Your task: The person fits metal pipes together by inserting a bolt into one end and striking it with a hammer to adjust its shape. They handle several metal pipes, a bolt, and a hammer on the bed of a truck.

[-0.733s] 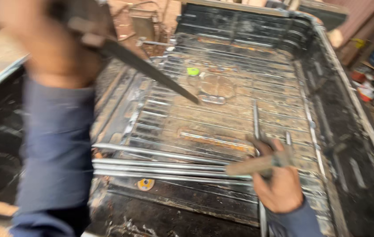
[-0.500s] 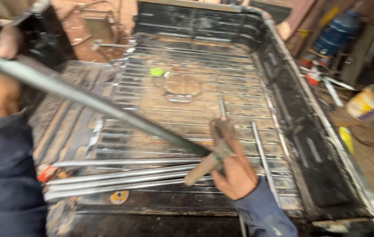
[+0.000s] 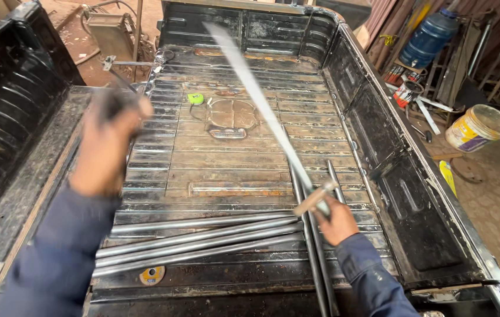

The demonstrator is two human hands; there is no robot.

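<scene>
1. Near the truck bed's (image 3: 232, 158) rear edge, my right hand (image 3: 337, 221) gripped a wooden-handled tool (image 3: 314, 198).
2. My blurred left hand (image 3: 109, 144) hovered over the left edge; its grip I couldn't tell.
3. Steel rods (image 3: 197, 238) lay across the rear.

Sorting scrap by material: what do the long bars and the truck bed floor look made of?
Long bars: apparently bare steel, grey with a dull sheen along their length. Truck bed floor: ribbed sheet metal, probably steel, its dark paint worn away to brown rust across most of the ribs.
</scene>
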